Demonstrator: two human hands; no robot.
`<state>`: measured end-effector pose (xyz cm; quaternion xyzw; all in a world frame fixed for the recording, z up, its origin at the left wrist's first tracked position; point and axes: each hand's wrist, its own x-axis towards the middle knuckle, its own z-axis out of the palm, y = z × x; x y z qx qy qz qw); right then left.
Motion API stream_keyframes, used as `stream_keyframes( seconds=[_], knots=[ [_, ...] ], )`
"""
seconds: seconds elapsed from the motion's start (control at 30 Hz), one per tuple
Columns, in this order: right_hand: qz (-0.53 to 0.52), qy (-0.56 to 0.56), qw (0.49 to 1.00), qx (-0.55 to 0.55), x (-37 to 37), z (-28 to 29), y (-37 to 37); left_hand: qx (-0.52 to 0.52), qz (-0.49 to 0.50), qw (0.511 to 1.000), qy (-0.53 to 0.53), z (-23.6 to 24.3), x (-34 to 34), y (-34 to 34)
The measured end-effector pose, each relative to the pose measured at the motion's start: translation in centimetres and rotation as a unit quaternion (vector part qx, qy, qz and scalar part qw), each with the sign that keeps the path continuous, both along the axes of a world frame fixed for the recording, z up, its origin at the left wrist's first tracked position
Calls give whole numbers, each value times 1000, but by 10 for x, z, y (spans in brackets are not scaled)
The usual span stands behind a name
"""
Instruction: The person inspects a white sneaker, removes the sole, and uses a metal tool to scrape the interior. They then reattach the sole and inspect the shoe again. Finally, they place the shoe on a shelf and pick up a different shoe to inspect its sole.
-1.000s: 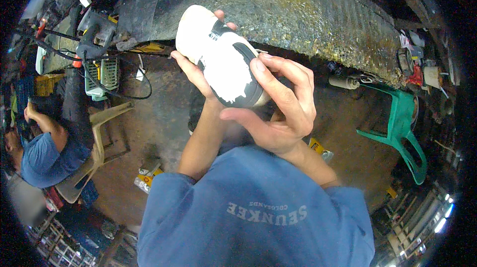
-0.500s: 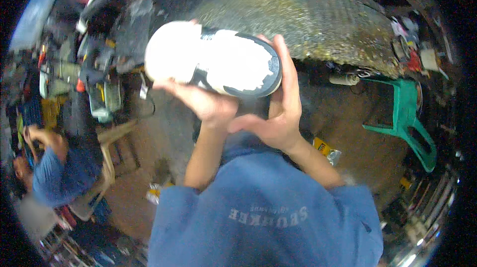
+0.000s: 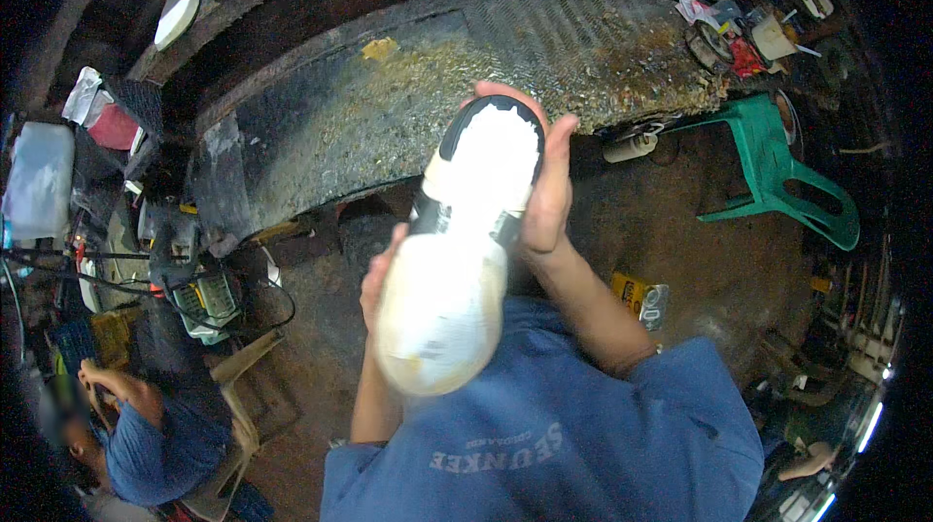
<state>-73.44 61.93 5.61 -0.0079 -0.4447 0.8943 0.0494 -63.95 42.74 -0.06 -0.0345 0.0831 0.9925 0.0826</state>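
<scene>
A shoe (image 3: 445,250) fills the middle of the view, its underside turned up toward me. The sole surface is mostly bright white, with a black rim round the heel and dark patches at the narrow waist. The heel points away from me and the broad toe end lies toward my chest, somewhat blurred. My right hand (image 3: 550,193) is wrapped round the heel, thumb along the right side and fingertips showing past the far end. On the left side my left hand (image 3: 379,281) supports the toe half from beneath; most of its fingers are hidden by the shoe.
Beyond the shoe runs a dark workbench (image 3: 321,123) crusted with yellowish residue. A green plastic chair (image 3: 768,172) stands at right, near a yellow packet (image 3: 632,291) on the floor. At lower left another person (image 3: 155,435) sits beside baskets (image 3: 209,303) and cables.
The shoe has swung from lying crosswise to pointing away from me, toe end now near my chest. My view has shifted too, showing more of the bench's left side.
</scene>
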Motion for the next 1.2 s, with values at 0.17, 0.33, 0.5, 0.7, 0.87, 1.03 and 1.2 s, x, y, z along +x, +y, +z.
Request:
stream_keyframes(
  seconds=[0.17,0.33,0.5,0.7,0.87,1.03,1.2],
  knots=[
    [36,87,985,144,-11,-8,19,-349,-4,923,163,-10,-2,-3],
    [62,167,947,268,-11,-11,23,-362,-8,927,99,-6,-5,13],
    [95,198,935,278,8,-14,15,-433,-11,898,80,3,-6,13],
    [98,217,911,335,15,-7,7,-608,52,780,140,37,-15,6],
    [128,237,885,381,24,4,1,-520,61,843,123,66,-23,13],
    [155,246,877,382,35,0,-1,-543,52,832,99,72,-20,12],
    [130,225,887,382,39,-14,0,-446,25,890,91,55,-23,11]
  ],
)
